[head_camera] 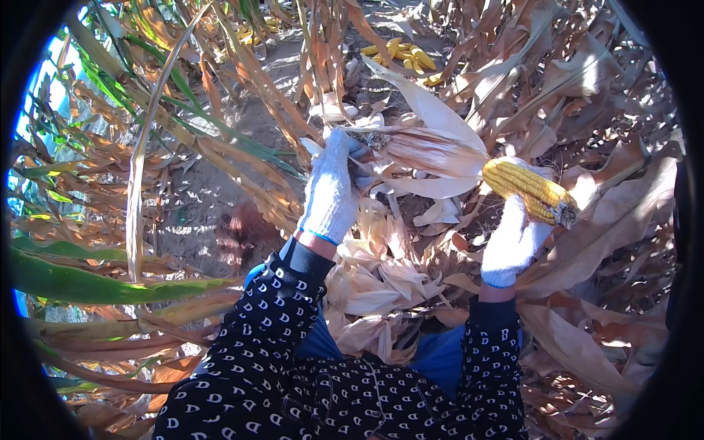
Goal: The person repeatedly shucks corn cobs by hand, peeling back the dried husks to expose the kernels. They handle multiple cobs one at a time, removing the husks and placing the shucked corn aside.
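Observation:
My right hand (511,242), in a white knit glove, grips a husked yellow corn ear (528,190); the ear's darkened end points to the lower right. Pale dry husk leaves (440,151) with brown silk stretch between the ear's other end and my left hand. My left hand (333,184), gloved alike, is closed on the gathered end of the husk beside the dry stalks; its fingertips are partly hidden. Whether the husk is still joined to the ear, I cannot tell.
Several yellow ears (404,55) lie in a pile on the soil at the top, with more (250,36) further left. Dry stalks (324,49) stand ahead of my left hand. Loose husks (379,286) cover the ground before my knees. A green leaf (99,278) reaches in from the left.

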Demonstrator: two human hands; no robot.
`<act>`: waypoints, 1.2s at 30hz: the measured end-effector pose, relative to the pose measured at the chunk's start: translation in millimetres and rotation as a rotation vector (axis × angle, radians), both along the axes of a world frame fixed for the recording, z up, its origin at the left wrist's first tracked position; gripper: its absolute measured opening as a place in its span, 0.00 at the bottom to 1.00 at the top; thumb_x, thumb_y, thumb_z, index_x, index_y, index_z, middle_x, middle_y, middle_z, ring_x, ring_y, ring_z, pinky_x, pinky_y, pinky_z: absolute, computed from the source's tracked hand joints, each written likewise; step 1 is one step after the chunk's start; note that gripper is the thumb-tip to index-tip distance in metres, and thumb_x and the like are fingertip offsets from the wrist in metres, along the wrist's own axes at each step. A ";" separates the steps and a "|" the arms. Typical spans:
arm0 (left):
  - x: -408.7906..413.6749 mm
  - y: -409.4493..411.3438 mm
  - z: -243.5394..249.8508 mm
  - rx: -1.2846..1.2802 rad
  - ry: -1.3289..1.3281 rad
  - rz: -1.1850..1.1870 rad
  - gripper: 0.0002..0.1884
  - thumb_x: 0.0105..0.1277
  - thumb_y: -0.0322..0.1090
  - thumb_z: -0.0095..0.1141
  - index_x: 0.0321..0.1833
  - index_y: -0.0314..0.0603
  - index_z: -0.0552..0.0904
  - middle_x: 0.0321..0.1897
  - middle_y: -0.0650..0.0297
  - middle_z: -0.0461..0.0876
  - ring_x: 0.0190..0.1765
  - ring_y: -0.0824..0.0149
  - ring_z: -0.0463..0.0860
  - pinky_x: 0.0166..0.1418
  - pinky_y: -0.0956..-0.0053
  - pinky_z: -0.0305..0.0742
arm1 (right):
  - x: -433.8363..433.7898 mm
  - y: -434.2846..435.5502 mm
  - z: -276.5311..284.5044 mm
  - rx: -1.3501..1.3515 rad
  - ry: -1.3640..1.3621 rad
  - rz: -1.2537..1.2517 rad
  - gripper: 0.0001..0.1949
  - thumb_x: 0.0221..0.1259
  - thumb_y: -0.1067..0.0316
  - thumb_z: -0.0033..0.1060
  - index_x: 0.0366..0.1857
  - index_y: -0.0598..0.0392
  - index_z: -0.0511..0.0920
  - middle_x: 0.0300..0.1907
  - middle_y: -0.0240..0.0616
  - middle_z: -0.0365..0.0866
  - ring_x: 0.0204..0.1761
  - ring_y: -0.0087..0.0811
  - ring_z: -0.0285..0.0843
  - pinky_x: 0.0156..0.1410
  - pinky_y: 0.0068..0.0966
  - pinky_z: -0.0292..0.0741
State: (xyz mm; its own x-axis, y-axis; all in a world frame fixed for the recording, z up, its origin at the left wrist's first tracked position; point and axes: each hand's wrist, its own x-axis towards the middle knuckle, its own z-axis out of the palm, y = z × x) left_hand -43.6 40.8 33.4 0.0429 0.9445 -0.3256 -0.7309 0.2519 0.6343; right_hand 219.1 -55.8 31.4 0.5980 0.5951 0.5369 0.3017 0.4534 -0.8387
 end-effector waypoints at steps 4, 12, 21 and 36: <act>11.1 -6.3 -10.5 0.156 0.215 -0.073 0.12 0.81 0.45 0.64 0.49 0.44 0.83 0.35 0.65 0.85 0.33 0.72 0.81 0.34 0.75 0.75 | -8.8 3.4 3.8 -0.265 -0.541 -0.079 0.29 0.63 0.75 0.78 0.68 0.63 0.73 0.58 0.42 0.85 0.57 0.33 0.85 0.64 0.32 0.82; 27.7 -36.9 25.1 0.324 0.507 -0.068 0.15 0.72 0.39 0.73 0.50 0.31 0.89 0.38 0.64 0.90 0.38 0.73 0.84 0.42 0.72 0.79 | -9.6 1.9 -6.7 -0.179 -0.123 -0.019 0.28 0.74 0.79 0.67 0.74 0.66 0.66 0.64 0.50 0.80 0.61 0.36 0.84 0.64 0.32 0.87; 6.5 3.1 0.0 -0.122 0.015 0.200 0.26 0.79 0.67 0.56 0.36 0.51 0.79 0.26 0.68 0.77 0.27 0.71 0.73 0.31 0.75 0.68 | 3.8 -2.0 -18.4 -0.098 0.093 -0.015 0.27 0.78 0.71 0.64 0.77 0.59 0.67 0.65 0.44 0.79 0.62 0.32 0.82 0.64 0.29 0.84; 20.6 -15.6 15.5 -0.040 0.185 -0.033 0.11 0.74 0.41 0.71 0.53 0.49 0.86 0.38 0.73 0.83 0.33 0.79 0.78 0.32 0.80 0.71 | 8.8 -13.2 -33.2 -0.117 0.446 0.354 0.27 0.75 0.78 0.63 0.75 0.61 0.68 0.69 0.47 0.78 0.68 0.43 0.81 0.74 0.40 0.83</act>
State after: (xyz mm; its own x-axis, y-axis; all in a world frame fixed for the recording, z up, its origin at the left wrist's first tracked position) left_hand -23.0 25.1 48.9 0.0099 0.9298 -0.3679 -0.5934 0.3016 0.7463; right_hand 227.9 -69.0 -1.8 0.5053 0.8401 0.1975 -0.2448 0.3590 -0.9007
